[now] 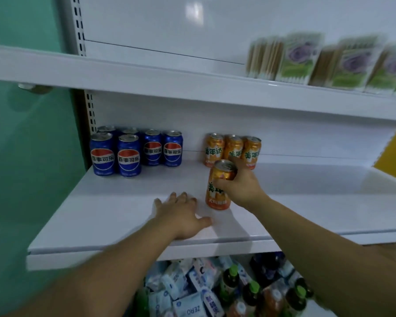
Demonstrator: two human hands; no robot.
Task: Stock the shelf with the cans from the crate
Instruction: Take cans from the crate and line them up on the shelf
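Note:
My right hand (240, 186) grips an orange can (217, 197) that stands upright on the white middle shelf (114, 207), in front of a row of three orange cans (232, 151) at the back. Several blue cans (135, 152) stand in a cluster at the shelf's back left. Fingers spread, my left hand (181, 213) rests flat on the shelf just left of the held can and holds nothing. No crate is in view.
The upper shelf (146, 76) carries green-and-purple packets (325, 62) at the right. Below the middle shelf lie white packets and green-capped bottles (231, 287). A green wall (21, 156) borders the left. A yellow panel (393, 156) shows at the right.

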